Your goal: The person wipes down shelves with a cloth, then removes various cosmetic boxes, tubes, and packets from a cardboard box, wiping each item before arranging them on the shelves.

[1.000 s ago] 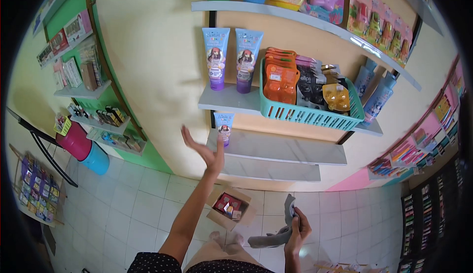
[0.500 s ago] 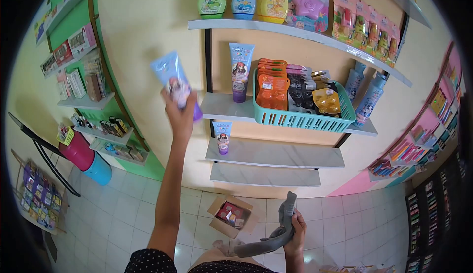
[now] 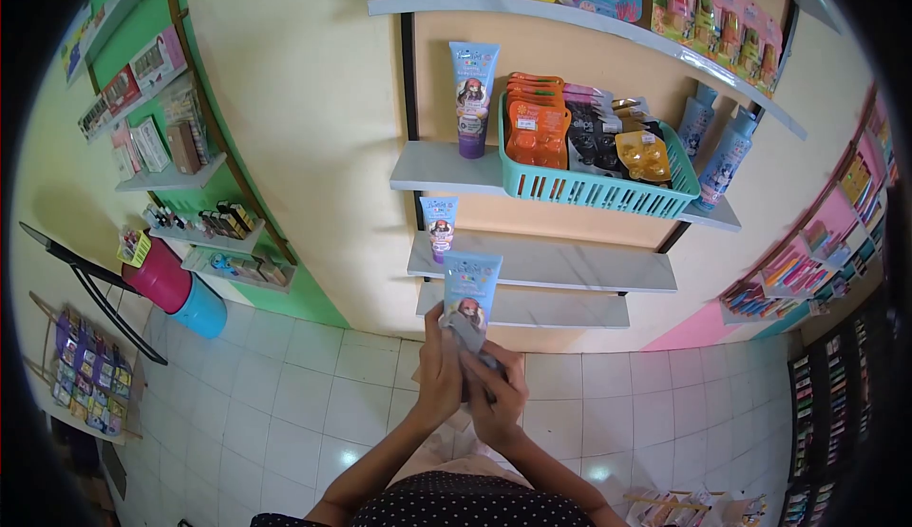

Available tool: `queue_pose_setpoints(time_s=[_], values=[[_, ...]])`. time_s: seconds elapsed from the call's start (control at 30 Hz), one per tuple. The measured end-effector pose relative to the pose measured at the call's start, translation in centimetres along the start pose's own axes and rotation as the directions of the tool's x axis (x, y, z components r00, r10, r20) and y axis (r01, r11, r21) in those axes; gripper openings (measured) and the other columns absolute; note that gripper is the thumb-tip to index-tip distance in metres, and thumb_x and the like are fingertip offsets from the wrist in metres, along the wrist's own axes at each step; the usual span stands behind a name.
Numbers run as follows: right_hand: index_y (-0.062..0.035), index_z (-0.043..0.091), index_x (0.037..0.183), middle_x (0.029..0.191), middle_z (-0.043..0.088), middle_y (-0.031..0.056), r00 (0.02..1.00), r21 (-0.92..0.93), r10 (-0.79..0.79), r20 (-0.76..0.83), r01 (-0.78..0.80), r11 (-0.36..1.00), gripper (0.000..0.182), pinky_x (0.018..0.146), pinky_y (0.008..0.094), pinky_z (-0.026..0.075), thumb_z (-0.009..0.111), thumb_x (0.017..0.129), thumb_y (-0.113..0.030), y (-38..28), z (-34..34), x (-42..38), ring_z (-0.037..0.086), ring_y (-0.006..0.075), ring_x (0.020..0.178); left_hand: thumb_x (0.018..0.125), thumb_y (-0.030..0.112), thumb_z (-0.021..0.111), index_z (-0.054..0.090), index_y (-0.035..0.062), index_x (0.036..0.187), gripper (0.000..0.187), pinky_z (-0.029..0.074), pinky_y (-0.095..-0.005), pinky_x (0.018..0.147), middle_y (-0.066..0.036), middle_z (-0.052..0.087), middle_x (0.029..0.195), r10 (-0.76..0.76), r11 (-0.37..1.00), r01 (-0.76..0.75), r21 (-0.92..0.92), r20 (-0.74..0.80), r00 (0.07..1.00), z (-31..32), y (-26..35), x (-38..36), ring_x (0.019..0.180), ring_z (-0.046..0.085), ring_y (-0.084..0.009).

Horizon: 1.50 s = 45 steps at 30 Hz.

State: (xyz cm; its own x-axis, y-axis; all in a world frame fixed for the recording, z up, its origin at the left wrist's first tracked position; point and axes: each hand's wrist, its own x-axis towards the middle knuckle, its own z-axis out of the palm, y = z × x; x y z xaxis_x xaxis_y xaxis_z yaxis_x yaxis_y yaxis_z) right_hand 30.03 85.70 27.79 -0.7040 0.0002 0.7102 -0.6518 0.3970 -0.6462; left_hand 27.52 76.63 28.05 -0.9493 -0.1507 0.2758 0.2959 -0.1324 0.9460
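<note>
In front of the lower shelves, my left hand (image 3: 435,375) is closed round a light blue and purple squeeze tube (image 3: 472,278) with a cartoon figure on it. The tube stands upright, cap end down among my fingers. A grey cloth (image 3: 465,331) is bunched in my right hand (image 3: 498,389) and lies against the front of the tube, covering its lower part. A similar tube (image 3: 473,99) stands on the middle shelf (image 3: 442,168), left of a turquoise basket (image 3: 600,191) of orange, black and yellow packs. A smaller tube (image 3: 439,227) stands on the shelf below.
Bottles and carded items line the top shelf (image 3: 570,12). Two blue bottles (image 3: 727,158) stand right of the basket. Small shelves (image 3: 176,177) with boxes hang at left, above a pink and blue bin (image 3: 198,308). Dark racks (image 3: 822,413) stand at right on the tiled floor.
My left hand has brought the tube from the upper left down to the middle. My right hand has raised the grey cloth against it. The view has tilted down slightly.
</note>
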Motion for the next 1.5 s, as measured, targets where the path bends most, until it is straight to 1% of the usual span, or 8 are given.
queue_pose_setpoints(time_s=[0.13,0.3,0.97,1.07,1.17,1.23,1.37,1.5], values=[[0.0006,0.061,0.093,0.093,0.055,0.0123,0.899,0.218,0.427,-0.091,-0.401,0.89,0.021,0.075,0.0254,0.04,0.049,0.075,0.005,1.8,-1.8,0.2,0.052,0.0179,0.083,0.09,0.02,0.034,0.03,-0.0012,0.117,0.035,0.04,-0.0291,0.074,-0.014,0.051,0.094,0.104,0.97,-0.124,0.21,0.106,0.989,1.0,-3.2,2.5,0.082,0.05,-0.0173],[0.0033,0.059,0.091,0.088,0.056,0.0081,0.813,0.252,0.554,-0.18,-0.506,0.825,0.018,0.07,0.0209,0.039,0.048,0.077,0.005,3.6,-5.1,-1.7,0.051,0.011,0.079,0.085,0.021,0.048,0.038,0.0025,0.108,0.031,0.041,-0.0248,0.069,-0.007,0.05,0.089,0.023,0.997,-0.01,-0.082,0.162,0.987,1.9,-11.2,10.3,0.079,0.047,-0.0101],[0.005,0.059,0.087,0.083,0.056,0.0061,0.653,0.255,0.699,-0.292,-0.652,0.715,0.017,0.07,0.0199,0.038,0.047,0.076,0.006,4.7,-8.1,-5.9,0.049,0.0095,0.076,0.08,0.013,0.056,0.042,0.0002,0.108,0.034,0.041,-0.0256,0.078,-0.008,0.051,0.096,0.273,0.956,-0.288,0.059,0.192,0.943,1.6,-19.3,17.5,0.089,0.051,-0.0135],[0.0051,0.059,0.089,0.08,0.056,0.0041,0.659,0.258,0.697,-0.283,-0.648,0.717,0.017,0.069,0.0187,0.037,0.046,0.077,0.005,5.0,-8.0,-5.7,0.048,0.0082,0.074,0.081,0.008,0.055,0.045,-0.0023,0.107,0.03,0.039,-0.028,0.085,-0.01,0.052,0.101,0.321,0.881,-0.305,0.362,0.017,0.947,0.6,-17.2,13.3,0.097,0.05,-0.0163],[0.0057,0.059,0.09,0.078,0.055,0.0032,0.648,0.31,0.704,-0.291,-0.632,0.71,0.018,0.066,0.0174,0.035,0.046,0.077,0.005,5.2,-8.0,-5.5,0.047,0.0067,0.071,0.079,0.005,0.054,0.049,-0.0037,0.1,0.023,0.04,-0.0298,0.084,-0.012,0.055,0.095,0.138,0.968,-0.094,0.234,-0.183,0.973,0.4,-12.1,9.4,0.094,0.052,-0.0192],[0.006,0.059,0.09,0.077,0.054,0.0027,0.637,0.354,0.713,-0.291,-0.621,0.699,0.018,0.064,0.0168,0.034,0.047,0.077,0.004,5.1,-8.0,-5.0,0.045,0.0058,0.069,0.075,-0.003,0.053,0.05,-0.0018,0.099,0.024,0.043,-0.0331,0.075,-0.015,0.056,0.088,0.554,0.741,-0.404,0.536,-0.148,0.819,0.5,-7.4,9.2,0.085,0.056,-0.0276],[0.0058,0.059,0.091,0.073,0.053,0.0009,0.622,0.37,0.741,-0.255,-0.645,0.669,0.018,0.059,0.0167,0.031,0.048,0.077,0.002,4.8,-8.2,-4.2,0.041,0.0048,0.064,0.077,0.0,0.053,0.05,-0.0024,0.1,0.024,0.04,-0.0348,0.08,-0.018,0.053,0.097,0.771,0.597,-0.599,0.534,-0.173,0.613,2.1,2.4,17.6,0.092,0.052,-0.0308],[0.0054,0.059,0.092,0.073,0.053,0.0009,0.66,0.403,0.72,-0.212,-0.612,0.68,0.018,0.06,0.0167,0.031,0.048,0.077,0.001,5.4,-8.1,-4.5,0.041,0.0051,0.065,0.075,0.022,0.062,0.045,-0.0045,0.102,0.042,0.041,-0.0349,0.078,-0.019,0.054,0.095,0.784,0.507,-0.625,0.594,-0.018,0.62,2.8,2.4,27.6,0.088,0.053,-0.0311]])
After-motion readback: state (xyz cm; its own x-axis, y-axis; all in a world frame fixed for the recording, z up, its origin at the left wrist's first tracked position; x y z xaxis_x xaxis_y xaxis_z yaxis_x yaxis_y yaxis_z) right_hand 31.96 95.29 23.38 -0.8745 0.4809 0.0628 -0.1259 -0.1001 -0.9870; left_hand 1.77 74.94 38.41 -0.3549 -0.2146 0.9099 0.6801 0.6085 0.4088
